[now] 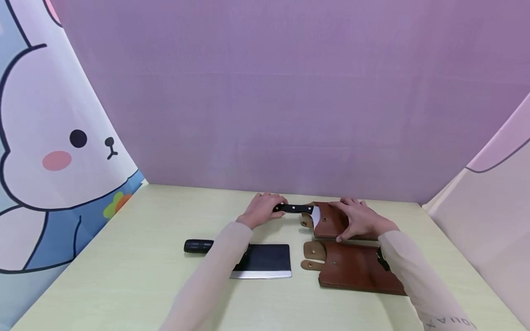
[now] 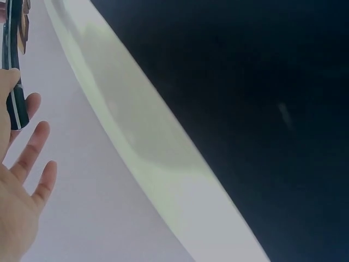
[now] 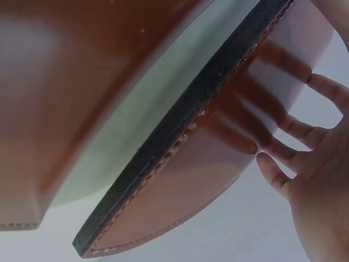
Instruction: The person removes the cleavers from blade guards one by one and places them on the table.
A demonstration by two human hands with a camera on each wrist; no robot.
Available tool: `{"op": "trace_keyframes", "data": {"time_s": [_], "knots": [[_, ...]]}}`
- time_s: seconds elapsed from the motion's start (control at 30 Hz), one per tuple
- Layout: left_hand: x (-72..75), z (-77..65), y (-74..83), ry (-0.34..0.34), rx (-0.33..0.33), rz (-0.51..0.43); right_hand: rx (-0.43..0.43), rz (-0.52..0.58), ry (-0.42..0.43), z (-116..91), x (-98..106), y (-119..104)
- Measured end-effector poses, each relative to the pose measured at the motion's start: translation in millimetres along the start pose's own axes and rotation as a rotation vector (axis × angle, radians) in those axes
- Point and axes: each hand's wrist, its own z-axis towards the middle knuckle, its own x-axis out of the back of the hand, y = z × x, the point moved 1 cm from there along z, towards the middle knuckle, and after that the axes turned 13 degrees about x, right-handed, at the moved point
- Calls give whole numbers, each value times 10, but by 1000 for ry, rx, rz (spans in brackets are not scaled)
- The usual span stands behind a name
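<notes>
My left hand (image 1: 262, 209) grips the black riveted handle of a knife (image 1: 296, 208) at the back of the table. Most of its blade is hidden inside a brown leather sheath (image 1: 325, 214); only the pale heel shows at the mouth. My right hand (image 1: 361, 219) rests across this sheath, thumb at the near edge. In the right wrist view, its straight fingers touch the leather (image 3: 180, 174). On the table nearer me lie a second brown sheath (image 1: 352, 266), partly under my right forearm, and a black cleaver (image 1: 269, 257), partly behind my left sleeve.
Snap straps (image 1: 313, 251) stick out leftward from the second sheath's mouth. The cleaver's bright edge (image 1: 265, 275) faces me, and its ribbed handle (image 1: 198, 246) points left. A purple cloth wall (image 1: 265, 115) rises behind the pale table (image 1: 124, 276).
</notes>
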Motion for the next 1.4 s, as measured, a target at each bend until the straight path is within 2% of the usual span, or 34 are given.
{"op": "trace_keyframes", "data": {"time_s": [0.4, 0.8, 1.4], "knots": [[46, -53, -34, 19, -14, -21, 16, 10, 2, -27, 43, -57], [42, -40, -115, 28, -38, -15, 16, 29, 1, -36, 63, -66], [120, -78, -179, 26, -33, -49, 20, 52, 11, -68, 67, -83]]}}
